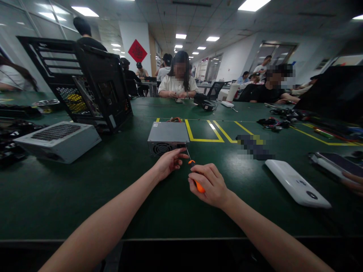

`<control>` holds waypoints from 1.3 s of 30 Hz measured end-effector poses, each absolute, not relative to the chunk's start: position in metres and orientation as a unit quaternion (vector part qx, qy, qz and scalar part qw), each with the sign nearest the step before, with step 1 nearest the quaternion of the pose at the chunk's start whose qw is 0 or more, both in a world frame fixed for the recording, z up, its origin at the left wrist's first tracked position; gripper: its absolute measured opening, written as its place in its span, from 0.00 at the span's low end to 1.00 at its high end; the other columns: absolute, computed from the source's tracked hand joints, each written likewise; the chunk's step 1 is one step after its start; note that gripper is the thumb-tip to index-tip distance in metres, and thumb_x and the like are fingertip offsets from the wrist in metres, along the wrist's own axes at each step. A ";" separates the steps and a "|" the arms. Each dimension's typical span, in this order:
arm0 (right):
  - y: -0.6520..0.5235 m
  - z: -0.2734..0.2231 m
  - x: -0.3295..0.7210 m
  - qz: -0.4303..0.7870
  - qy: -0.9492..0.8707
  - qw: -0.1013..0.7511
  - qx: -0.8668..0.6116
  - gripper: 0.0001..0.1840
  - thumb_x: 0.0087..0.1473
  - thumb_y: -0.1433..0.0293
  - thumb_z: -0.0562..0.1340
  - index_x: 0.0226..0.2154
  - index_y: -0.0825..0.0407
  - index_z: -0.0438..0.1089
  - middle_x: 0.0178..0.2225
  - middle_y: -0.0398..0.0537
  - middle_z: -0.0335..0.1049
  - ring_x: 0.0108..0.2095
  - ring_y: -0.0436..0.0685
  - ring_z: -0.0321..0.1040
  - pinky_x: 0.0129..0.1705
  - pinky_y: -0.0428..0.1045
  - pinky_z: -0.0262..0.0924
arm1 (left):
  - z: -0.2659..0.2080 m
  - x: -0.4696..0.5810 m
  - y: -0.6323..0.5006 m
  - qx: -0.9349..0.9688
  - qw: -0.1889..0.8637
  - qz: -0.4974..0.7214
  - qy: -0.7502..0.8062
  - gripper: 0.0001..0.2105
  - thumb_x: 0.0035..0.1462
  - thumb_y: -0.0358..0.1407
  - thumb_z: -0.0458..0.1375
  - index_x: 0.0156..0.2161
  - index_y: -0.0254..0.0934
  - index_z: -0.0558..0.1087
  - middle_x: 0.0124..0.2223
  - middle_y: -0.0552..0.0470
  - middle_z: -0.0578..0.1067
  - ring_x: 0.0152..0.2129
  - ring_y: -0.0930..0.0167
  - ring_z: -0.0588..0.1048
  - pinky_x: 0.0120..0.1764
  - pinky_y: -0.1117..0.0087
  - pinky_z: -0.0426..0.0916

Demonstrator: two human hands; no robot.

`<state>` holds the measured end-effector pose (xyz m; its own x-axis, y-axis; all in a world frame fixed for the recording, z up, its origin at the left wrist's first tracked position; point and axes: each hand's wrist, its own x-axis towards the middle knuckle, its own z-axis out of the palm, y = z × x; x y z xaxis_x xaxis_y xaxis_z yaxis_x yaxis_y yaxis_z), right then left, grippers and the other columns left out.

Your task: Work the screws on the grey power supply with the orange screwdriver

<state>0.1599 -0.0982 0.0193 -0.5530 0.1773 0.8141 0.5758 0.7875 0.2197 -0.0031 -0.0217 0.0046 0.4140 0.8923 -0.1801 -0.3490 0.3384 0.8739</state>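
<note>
My right hand [211,185] is wrapped round the orange and black handle of a screwdriver [199,186]. Its thin shaft slants up and left to the lower right corner of a grey computer power supply [169,131]. That box stands on the green table with its fan grille facing me and cables bunched behind it. Beside the screwdriver's shaft, my left hand [170,163] has its upper fingers stretched toward the same corner and the others loosely curled; I see nothing held in it. Whether those fingertips touch the box or the shaft is unclear.
A black computer case [93,83] stands at the left behind a second power supply [58,139]. Yellow tape [205,140] marks the table. At right lie a white device [297,183], loose cables [279,118] and another person's hand [353,181]. Someone sits opposite [178,81].
</note>
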 end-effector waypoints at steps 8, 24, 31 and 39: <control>-0.099 0.018 0.160 -0.230 -0.848 0.425 -0.217 0.10 0.46 0.77 0.59 0.35 0.56 0.64 0.31 0.52 0.68 0.32 0.55 0.64 0.30 0.50 0.62 | 0.006 -0.002 -0.022 0.381 0.759 0.415 0.327 0.13 0.53 0.36 0.56 0.44 0.38 0.72 0.36 0.50 0.73 0.21 0.80 0.68 0.22 0.80 0.59; -0.097 0.018 0.162 -0.226 -0.849 0.421 -0.223 0.10 0.45 0.78 0.60 0.34 0.56 0.64 0.32 0.52 0.68 0.32 0.55 0.64 0.31 0.50 0.62 | 0.007 -0.004 -0.022 0.365 0.770 0.417 0.317 0.12 0.54 0.34 0.54 0.43 0.36 0.72 0.37 0.51 0.73 0.23 0.80 0.68 0.23 0.80 0.62; -0.095 0.019 0.161 -0.224 -0.852 0.416 -0.226 0.10 0.46 0.77 0.60 0.35 0.56 0.63 0.32 0.53 0.67 0.33 0.55 0.64 0.31 0.50 0.62 | 0.008 -0.004 -0.023 0.356 0.770 0.421 0.321 0.11 0.53 0.34 0.55 0.43 0.36 0.73 0.37 0.50 0.73 0.23 0.80 0.68 0.24 0.80 0.62; -0.095 0.020 0.162 -0.212 -0.852 0.400 -0.264 0.09 0.49 0.73 0.59 0.36 0.54 0.61 0.35 0.53 0.67 0.34 0.55 0.66 0.32 0.50 0.64 | 0.008 -0.005 -0.023 0.358 0.765 0.420 0.331 0.11 0.53 0.34 0.55 0.42 0.35 0.73 0.36 0.51 0.73 0.23 0.80 0.67 0.24 0.80 0.61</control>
